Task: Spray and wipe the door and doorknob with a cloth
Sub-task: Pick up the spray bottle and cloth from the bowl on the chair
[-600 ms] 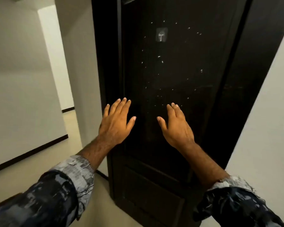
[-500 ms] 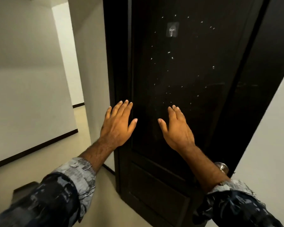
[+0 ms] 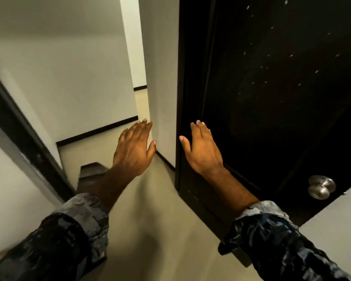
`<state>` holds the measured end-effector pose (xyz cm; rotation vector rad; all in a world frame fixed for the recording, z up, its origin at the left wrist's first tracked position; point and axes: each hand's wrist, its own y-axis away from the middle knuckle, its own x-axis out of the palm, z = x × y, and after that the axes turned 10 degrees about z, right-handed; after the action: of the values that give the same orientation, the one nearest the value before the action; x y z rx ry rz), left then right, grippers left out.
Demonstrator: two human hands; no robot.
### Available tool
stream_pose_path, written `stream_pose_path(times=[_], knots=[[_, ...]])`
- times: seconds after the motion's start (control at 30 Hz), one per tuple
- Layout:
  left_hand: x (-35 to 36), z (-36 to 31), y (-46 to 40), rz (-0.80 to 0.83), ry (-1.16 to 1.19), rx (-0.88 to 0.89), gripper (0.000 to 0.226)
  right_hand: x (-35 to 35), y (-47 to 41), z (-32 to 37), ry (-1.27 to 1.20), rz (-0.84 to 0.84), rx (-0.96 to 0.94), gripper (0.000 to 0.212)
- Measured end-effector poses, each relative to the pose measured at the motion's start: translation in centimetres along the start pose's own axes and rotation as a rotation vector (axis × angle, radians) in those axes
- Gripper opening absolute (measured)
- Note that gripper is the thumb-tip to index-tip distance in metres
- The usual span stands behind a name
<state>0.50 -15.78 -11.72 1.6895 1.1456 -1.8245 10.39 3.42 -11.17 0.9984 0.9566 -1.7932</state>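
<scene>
So the view swings left pretty hard here. A moment ago both hands were up in front of the dark door (image 3: 272, 98), square on; now the door sits off to the right and the hallway and pale wall (image 3: 69, 78) fill the left side. The left hand (image 3: 133, 148) is out over the corridor floor (image 3: 160, 209) instead of the door, and the right hand (image 3: 203, 151) is in front of the door's left edge. Can't tell if it's actually touching.

Both hands: fingers straight, spread, holding nothing. No cloth, no spray bottle anywhere in view.

The door has little pale specks scattered over its upper panel, so it looks sprayed or just dirty, and unwiped either way. The silver doorknob (image 3: 320, 187) has come into view low on the right, well apart from both hands.

My guess is the person's turning away to go fetch the cloth and spray somewhere down the hall to the left.
</scene>
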Motion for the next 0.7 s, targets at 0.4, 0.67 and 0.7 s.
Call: stream_pose_path(times=[0.4, 0.67, 0.7], knots=[[2.3, 11.9, 17.8, 0.083, 0.175, -0.311, 0.059, 13.2, 6.2, 13.8, -0.093, 0.250, -0.201, 0.069], [1.7, 20.3, 31.5, 0.119, 0.116, -0.491, 0.055, 20.4, 13.8, 23.8, -0.155, 0.387, -0.309, 0.065], [1.6, 21.1, 33.4, 0.131, 0.117, -0.518, 0.055, 21.4, 15.0, 25.0, -0.161, 0.407, -0.319, 0.065]])
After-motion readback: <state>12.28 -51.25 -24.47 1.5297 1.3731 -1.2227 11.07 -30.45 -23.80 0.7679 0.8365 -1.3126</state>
